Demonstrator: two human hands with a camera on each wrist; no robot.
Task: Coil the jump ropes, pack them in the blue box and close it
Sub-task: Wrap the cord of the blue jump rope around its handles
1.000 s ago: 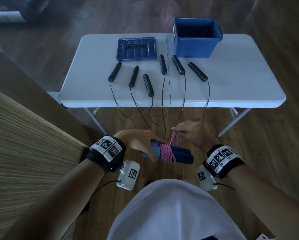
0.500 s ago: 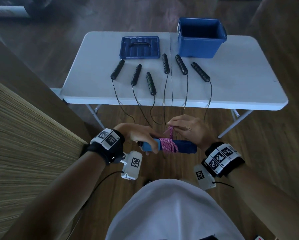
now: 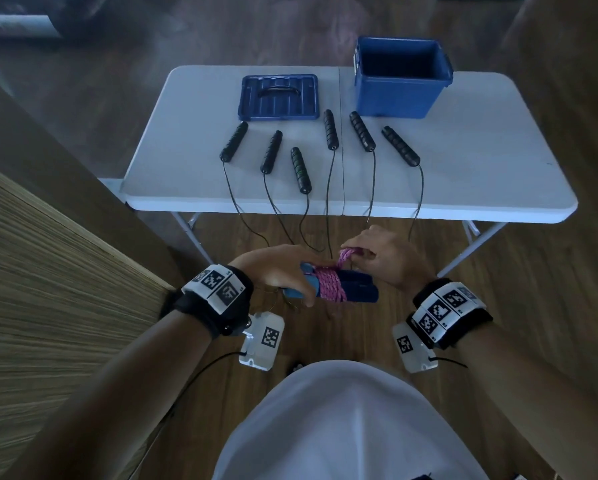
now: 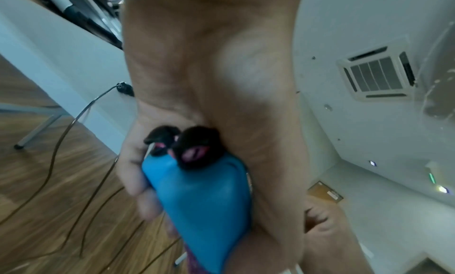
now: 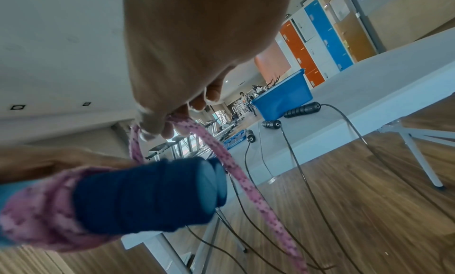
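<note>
1. You are in the coiling step on the pink jump rope: its braided cord is wound in tight turns around the 2 blue handles, which lie side by side in front of your waist, short of the white table.
2. Your left hand grips the light-blue ends of the handles, fingers curled round them. Your right hand pinches the last loop of pink cord between fingertips just above the wraps.
3. The next move, as I judge it, calls for you to tuck or cinch that loop under a wrap so the bundle cannot unwind, keeping tension while the left hand holds firm.
4. After that, carry the bundle to the blue box, which stands open at the far right of the table, its lid lying flat to the left of it.
5. 3 black jump ropes remain uncoiled: 6 handles on the table, thin cords hanging over the near edge to the floor.
6. Against 0.5 s ago, your right hand has lifted the loop a little higher and further right, and the bundle now tilts down at its right end. The ropes, box and lid on the table have not moved.
</note>
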